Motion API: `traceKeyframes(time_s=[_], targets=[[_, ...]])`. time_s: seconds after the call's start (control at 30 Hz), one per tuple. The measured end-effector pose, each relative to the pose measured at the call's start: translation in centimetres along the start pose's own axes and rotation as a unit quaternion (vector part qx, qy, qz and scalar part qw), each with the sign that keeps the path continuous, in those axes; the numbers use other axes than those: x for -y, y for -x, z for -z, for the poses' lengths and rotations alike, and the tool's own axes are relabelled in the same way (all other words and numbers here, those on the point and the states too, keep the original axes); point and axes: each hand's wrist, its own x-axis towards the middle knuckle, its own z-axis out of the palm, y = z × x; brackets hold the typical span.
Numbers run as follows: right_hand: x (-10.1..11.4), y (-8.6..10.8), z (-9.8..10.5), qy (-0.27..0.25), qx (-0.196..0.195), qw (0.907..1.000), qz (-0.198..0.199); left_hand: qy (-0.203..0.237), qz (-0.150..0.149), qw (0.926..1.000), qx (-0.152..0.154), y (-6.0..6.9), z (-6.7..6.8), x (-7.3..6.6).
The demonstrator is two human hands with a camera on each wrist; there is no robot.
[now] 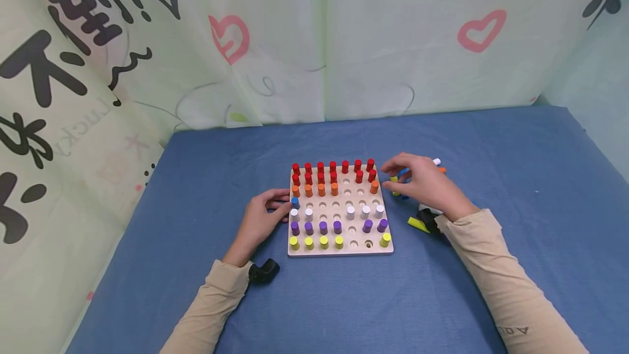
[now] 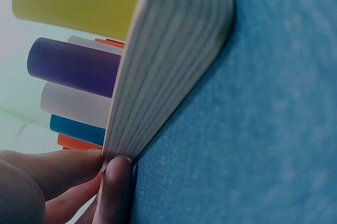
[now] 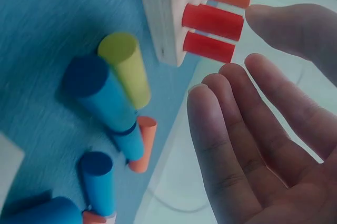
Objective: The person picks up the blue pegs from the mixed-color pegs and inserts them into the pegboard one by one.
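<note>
- Board: pale square wooden peg board (image 1: 329, 199), flat on blue cloth-covered worktop (image 1: 319, 299); rows colour-sorted, with gaps.
- Left hand (image 1: 265, 216): grip relaxed, touching board's left edge.
- Right hand (image 1: 422, 182): grip spread, no peg visible in it, near loose blue cylindrical peg (image 3: 100, 92).
- Step, judged: filling or emptying rows; direction unclear.
- Next move likely calls for pinching one peg.

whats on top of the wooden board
Red pegs, orange pegs, one blue peg, white pegs, purple pegs and yellow pegs stand in the wooden board, with empty holes among them. The holes they fill and the board's underside are hidden.
</note>
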Motion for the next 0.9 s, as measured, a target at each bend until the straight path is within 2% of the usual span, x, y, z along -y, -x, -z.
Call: traceKeyframes(time_s=[0.17,0.47,0.9], targets=[[-0.6,0.1,0.1,0.007,-0.005,1.0000,0.004,0.001,0.002,1.0000,0.001,0.0,0.0,0.0],[-0.9,0.3,0.4,0.014,0.000,0.9996,-0.024,0.001,-0.001,1.0000,-0.001,0.0,0.0,0.0],[-1.6,0.3,0.5,0.034,0.007,0.9990,-0.029,0.008,-0.004,1.0000,-0.001,0.0,0.0,0.1]])
